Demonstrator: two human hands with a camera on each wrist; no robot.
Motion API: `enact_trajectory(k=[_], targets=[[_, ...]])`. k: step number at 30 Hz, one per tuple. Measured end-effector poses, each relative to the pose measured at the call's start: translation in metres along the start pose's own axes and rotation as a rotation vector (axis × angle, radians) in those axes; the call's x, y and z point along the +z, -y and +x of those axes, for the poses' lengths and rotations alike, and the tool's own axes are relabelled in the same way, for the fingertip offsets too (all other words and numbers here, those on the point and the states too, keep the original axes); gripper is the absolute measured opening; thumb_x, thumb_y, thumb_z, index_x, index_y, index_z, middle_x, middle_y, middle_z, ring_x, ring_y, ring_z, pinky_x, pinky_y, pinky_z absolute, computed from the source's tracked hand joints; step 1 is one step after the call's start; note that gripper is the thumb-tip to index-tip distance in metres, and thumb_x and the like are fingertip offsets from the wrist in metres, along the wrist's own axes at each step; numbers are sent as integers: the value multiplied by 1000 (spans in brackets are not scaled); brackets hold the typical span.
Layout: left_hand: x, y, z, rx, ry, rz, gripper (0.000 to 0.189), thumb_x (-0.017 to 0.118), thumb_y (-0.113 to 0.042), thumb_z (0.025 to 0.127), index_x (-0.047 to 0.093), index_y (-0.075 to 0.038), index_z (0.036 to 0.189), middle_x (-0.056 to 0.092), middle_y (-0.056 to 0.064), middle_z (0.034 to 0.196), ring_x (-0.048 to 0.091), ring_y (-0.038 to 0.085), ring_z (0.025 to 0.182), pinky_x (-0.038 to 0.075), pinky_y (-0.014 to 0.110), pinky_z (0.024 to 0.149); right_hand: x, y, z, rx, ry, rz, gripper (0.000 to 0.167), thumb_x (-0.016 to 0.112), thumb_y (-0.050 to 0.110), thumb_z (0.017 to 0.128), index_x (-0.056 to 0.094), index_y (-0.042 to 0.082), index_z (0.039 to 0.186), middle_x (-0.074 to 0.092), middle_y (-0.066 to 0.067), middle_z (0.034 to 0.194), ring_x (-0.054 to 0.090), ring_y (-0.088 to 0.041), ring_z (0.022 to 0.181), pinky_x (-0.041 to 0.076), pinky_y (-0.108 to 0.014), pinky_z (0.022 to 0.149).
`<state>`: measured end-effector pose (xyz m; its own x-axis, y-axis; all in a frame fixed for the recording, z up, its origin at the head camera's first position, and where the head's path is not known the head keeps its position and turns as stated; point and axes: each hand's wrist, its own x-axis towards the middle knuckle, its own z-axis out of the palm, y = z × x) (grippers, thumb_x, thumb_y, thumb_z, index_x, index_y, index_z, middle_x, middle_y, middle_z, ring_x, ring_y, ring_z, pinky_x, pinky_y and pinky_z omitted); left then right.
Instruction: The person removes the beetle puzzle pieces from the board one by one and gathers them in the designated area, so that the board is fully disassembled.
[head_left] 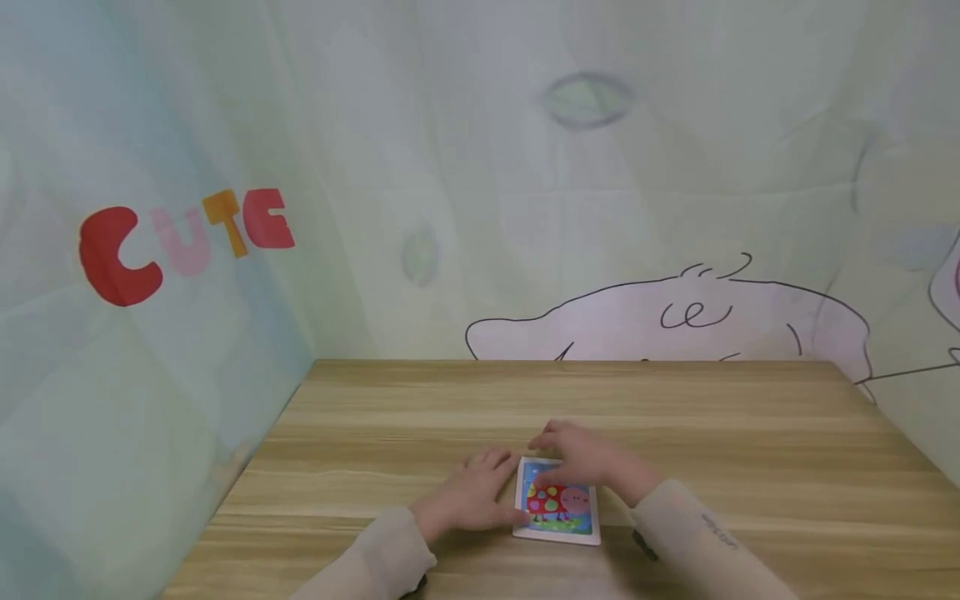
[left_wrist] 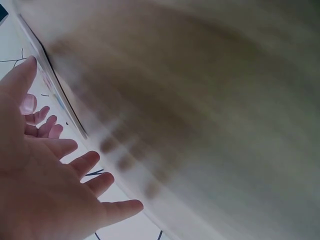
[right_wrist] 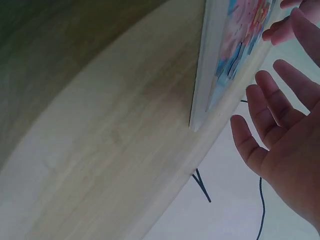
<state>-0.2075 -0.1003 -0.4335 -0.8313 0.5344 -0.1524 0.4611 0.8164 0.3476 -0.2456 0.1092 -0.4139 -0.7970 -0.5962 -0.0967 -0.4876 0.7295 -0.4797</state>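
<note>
Both hands (head_left: 477, 497) (head_left: 587, 457) near ladybug picture's (head_left: 557, 505) edges, tabletop (head_left: 420, 408) around

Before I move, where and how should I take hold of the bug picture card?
I'd squeeze the picture card by its left and right edges, one hand per side: it lies flat on the table, so getting underneath looks harder. The left hand has its thumb at the left edge; the right hand is over the far part.
</note>
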Motion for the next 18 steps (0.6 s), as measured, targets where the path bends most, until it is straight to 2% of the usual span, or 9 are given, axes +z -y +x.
enact_trajectory(k=[10, 18], targets=[[2, -1, 2, -22, 29, 22, 88, 60, -63, 84, 36, -8, 149, 34, 10, 152, 26, 32, 142, 24, 60, 110, 6, 2, 6, 36, 40, 14, 40, 80, 29, 78, 70, 10, 112, 60, 3, 104, 58, -16, 97, 50, -41, 88], [0, -2, 0, -1, 20, 38, 86, 61, -61, 84, 39, -6, 147, 36, 12, 151, 29, 33, 140, 25, 62, 108, 11, 0, 10, 69, 31, 12, 33, 81, 30, 78, 71, 14, 104, 59, 6, 100, 56, -13, 91, 51, -39, 87]])
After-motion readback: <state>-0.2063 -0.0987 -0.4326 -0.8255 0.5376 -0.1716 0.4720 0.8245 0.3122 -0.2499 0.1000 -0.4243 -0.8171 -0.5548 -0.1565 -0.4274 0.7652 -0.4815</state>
